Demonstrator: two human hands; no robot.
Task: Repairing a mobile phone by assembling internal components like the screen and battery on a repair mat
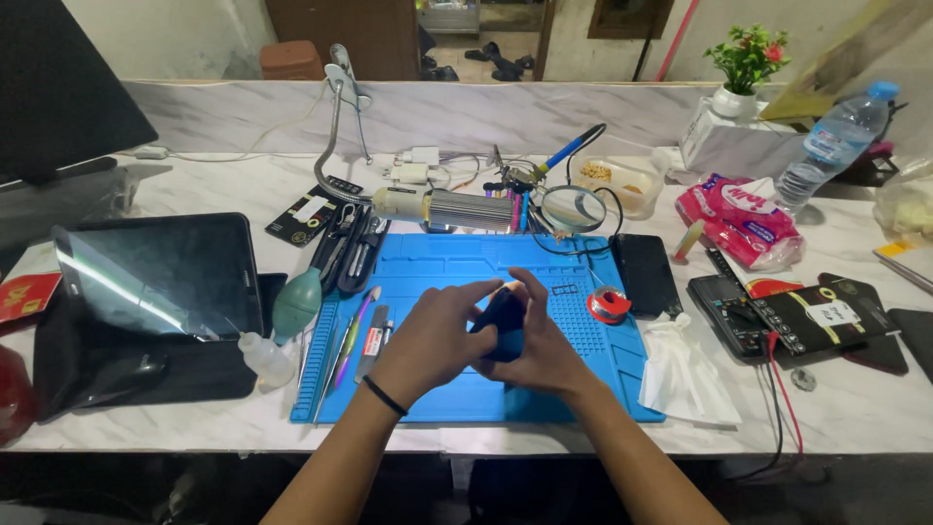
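Fingers [483, 291] of the left hand [432, 335] curl over the top and left side of a small dark blue, rounded object [503, 321], while the right hand [544, 340] cups it from the right and beneath, its index finger arched over the top edge. Both hands are closed on the object, which sits between them, raised a little above the middle of a bright blue rubber work mat [457, 262]. What the object is cannot be told, since the hands hide most of it.

Both forearms come up from the lower edge of the view and meet at the wrists' height; the left wrist wears a thin black band [385, 396].

On the white marble-patterned bench [855, 399], a pink and white plastic packet [741, 220] lies to the right behind the mat, with a clear plastic water bottle [834, 146] bearing a pale label beyond it. A black rectangular card with a white label [313, 211] lies at the mat's far left corner, and another dark card with a white label [826, 316] rests on a black device at the right. A red packet [24, 295] lies at the far left edge, beside a dark tablet [160, 275] propped on its case. A black phone [645, 273] lies just right of the mat.
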